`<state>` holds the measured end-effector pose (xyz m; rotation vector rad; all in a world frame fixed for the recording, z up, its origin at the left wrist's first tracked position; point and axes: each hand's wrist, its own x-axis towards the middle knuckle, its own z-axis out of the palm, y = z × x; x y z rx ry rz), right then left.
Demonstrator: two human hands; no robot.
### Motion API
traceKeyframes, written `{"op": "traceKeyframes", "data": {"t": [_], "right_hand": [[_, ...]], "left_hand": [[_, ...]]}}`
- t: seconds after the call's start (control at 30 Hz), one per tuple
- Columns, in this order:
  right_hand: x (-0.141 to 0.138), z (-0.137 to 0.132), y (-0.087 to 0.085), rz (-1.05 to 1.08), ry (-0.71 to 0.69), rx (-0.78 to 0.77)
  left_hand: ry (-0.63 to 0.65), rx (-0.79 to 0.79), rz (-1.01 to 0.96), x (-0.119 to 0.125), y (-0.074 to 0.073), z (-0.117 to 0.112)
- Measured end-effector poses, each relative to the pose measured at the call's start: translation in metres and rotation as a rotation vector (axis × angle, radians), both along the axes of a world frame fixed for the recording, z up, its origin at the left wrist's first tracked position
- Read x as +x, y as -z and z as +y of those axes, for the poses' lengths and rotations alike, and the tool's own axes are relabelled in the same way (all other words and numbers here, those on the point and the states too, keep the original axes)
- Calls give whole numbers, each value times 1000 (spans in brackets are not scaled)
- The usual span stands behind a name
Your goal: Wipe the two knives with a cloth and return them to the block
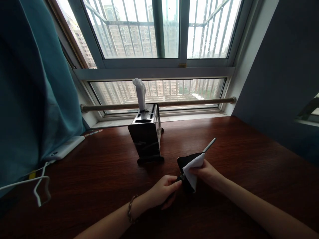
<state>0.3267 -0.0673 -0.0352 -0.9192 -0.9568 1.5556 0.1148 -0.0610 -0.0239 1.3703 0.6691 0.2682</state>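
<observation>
My left hand [166, 191] is closed around the dark handle of what looks like a broad black kitchen knife [185, 161], held low over the table. Folded over its wide dark part is a white cloth [193, 171], pinched by my right hand [206, 172]. A thin pale grey strip [209, 145] sticks out past the cloth to the upper right; whether it belongs to the knife I cannot tell. Behind my hands stands a black knife block [146, 141] with slots in its top. A white, wrapped-looking upright piece [141, 94] rises from one slot.
The reddish-brown wooden table [109, 172] reaches the window sill. On the left lie a white power strip [64, 148] and a looped white cable [41, 189], beside a blue curtain [57, 99]. A horizontal rail [189, 103] crosses the window. A dark wall [279, 83] borders the right.
</observation>
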Motion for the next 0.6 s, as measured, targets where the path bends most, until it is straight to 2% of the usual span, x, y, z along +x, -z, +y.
{"op": "traceKeyframes", "data": {"t": [0.1, 0.2, 0.27, 0.33, 0.47, 0.6], "right_hand": [[5, 7, -2, 110, 85, -41], [24, 24, -10, 212, 299, -50], [41, 36, -16, 274, 451, 19], [57, 45, -21, 305, 533, 46], [72, 51, -28, 344, 623, 63], [74, 50, -31, 322, 617, 109]], "left_hand": [[-36, -21, -8, 1, 1, 1], [-69, -49, -9, 2, 1, 1], [-64, -49, -4, 2, 1, 0], [-48, -37, 4, 1, 0, -1], [-28, 29, 32, 1, -1, -5], [-52, 181, 117, 4, -4, -12]]}}
